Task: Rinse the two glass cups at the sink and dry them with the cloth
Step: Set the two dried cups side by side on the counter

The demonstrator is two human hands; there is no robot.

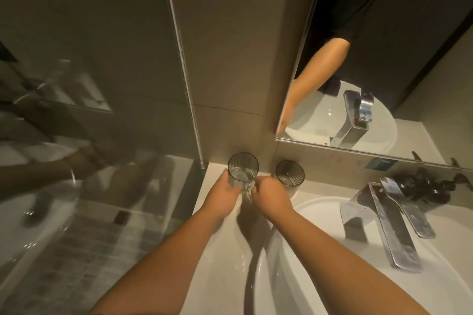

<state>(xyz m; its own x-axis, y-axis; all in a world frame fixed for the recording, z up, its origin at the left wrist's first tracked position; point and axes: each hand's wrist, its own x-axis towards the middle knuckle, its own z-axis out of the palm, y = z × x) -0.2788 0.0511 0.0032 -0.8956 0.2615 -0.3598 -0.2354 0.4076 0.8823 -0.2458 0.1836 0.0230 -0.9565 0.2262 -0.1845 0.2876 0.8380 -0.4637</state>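
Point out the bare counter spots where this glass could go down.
Bare pale counter lies left of the white basin, beneath the left hand, which with the right hand grips the clear ribbed glass cup. It is crowded behind the basin: second glass cup, chrome faucet.

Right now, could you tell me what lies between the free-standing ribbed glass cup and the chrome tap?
Only bare pale countertop separates the standing ribbed glass cup from the chrome tap, as the head view shows.
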